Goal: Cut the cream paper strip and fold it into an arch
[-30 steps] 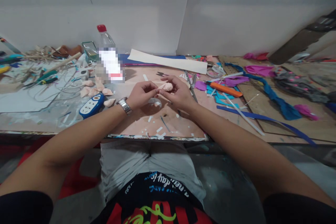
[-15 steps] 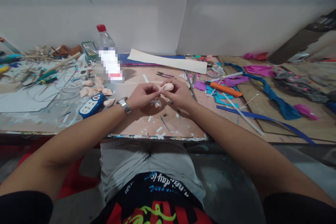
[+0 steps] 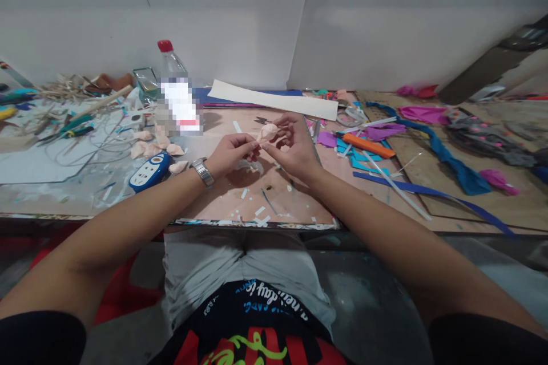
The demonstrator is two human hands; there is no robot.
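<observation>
A small pale-peach crepe paper flower [image 3: 269, 132] is held up between my hands above the table. My left hand [image 3: 234, 154] pinches its narrow lower end between thumb and fingertips. My right hand [image 3: 295, 145] curls around the bloom's right side, the thumb at its base and the fingers raised behind it. Partly hidden behind the flower lies a pair of small thread snips [image 3: 260, 120]. Beneath my hands are a translucent crumpled scrap [image 3: 252, 167] and small white paper bits [image 3: 260, 211].
Peach paper petals [image 3: 148, 149] and a blue-white power socket [image 3: 149, 172] lie left, near a red-capped bottle [image 3: 173, 63]. An orange utility knife [image 3: 368, 145], blue strip [image 3: 428, 191] and coloured crepe pieces are at right. A cream paper strip [image 3: 274, 101] lies at the back.
The flower has turned so that its bloom points more upward. My right hand has loosened from around it, its fingers lifting and spreading, while my left hand keeps pinching the lower end.
</observation>
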